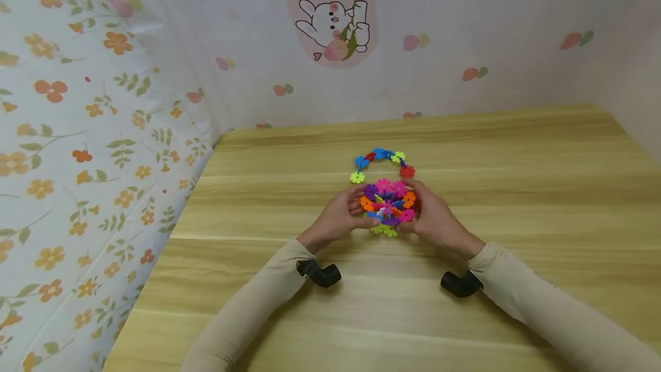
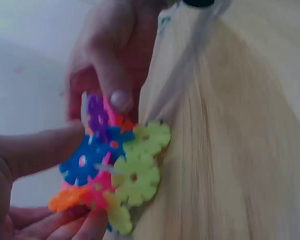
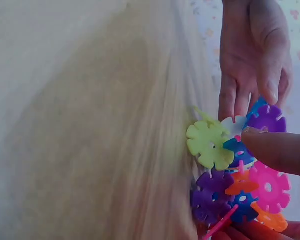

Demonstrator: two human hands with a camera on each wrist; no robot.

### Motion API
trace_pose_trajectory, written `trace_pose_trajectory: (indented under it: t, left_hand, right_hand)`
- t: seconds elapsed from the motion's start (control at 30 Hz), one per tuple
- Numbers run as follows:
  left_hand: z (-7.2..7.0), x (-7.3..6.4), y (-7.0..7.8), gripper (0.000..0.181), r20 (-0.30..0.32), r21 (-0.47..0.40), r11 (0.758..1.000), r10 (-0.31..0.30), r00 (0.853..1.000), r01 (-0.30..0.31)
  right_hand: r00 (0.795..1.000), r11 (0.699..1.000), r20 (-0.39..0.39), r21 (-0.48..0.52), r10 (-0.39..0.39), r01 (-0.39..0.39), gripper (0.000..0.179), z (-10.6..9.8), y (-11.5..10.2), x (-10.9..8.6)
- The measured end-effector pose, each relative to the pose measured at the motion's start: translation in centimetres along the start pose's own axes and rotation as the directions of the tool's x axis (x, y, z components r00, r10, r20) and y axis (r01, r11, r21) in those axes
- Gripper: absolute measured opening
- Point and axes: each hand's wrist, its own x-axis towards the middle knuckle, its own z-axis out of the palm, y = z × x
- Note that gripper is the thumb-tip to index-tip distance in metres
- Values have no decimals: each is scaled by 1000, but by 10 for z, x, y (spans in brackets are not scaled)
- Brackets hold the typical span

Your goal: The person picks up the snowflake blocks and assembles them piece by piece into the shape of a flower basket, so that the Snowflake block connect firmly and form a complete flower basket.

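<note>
A rounded cluster of interlocking flower-shaped plastic discs (image 1: 387, 206) in pink, orange, purple, blue and yellow-green sits low at the tabletop. My left hand (image 1: 338, 217) holds its left side, thumb in front and fingers behind. On the other side my right hand (image 1: 436, 217) grips it the same way. Yellow-green discs (image 2: 135, 180) face the wood in the left wrist view. A purple disc (image 3: 212, 197) shows low in the right wrist view. Just behind the cluster lies an arched chain of discs (image 1: 379, 154), mostly blue with red and yellow-green; whether it joins the cluster I cannot tell.
The wooden table (image 1: 516, 188) spreads around both arms. A printed cloth (image 1: 248, 33) with a rabbit picture hangs behind it, and a flowered cloth (image 1: 82, 188) hangs along the left edge. Black curved mounts (image 1: 322, 274) are strapped at both wrists.
</note>
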Motion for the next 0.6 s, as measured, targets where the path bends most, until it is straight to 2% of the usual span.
trace_pose_trajectory:
  t: [0.1, 0.2, 0.33, 0.4, 0.5, 0.53, 0.6]
  left_hand:
    - [-8, -4, -2, 83, 14, 3, 1000, 8, 1000, -8]
    - [-9, -6, -3, 84, 52, 0, 1000, 6, 999, -6]
    - [-20, -4, -4, 84, 88, 42, 999, -1, 996, -2]
    - [-32, -2, -4, 74, 54, 69, 998, 9, 999, -13]
    - [-51, 3, -5, 56, -60, 93, 995, 30, 998, -25]
    - [-57, 5, -5, 51, -101, 97, 995, 31, 994, -21]
    - [-66, 13, -6, 45, -155, 102, 995, 19, 988, -3]
  right_hand:
    - [1000, 1000, 13, -18, -11, 11, 95, 3, -3, 1]
    - [1000, 999, 26, -46, -8, 10, 98, 2, -2, -4]
    - [992, 999, 125, -28, -28, 32, 105, -10, 2, -5]
    - [978, 999, 204, -6, -46, 48, 105, -23, 6, -3]
    - [950, 997, 301, 18, -76, 74, 97, -46, 11, 6]
    - [948, 997, 309, 9, -80, 81, 90, -54, 13, 11]
    - [961, 997, 270, -39, -60, 73, 69, -67, 14, 22]
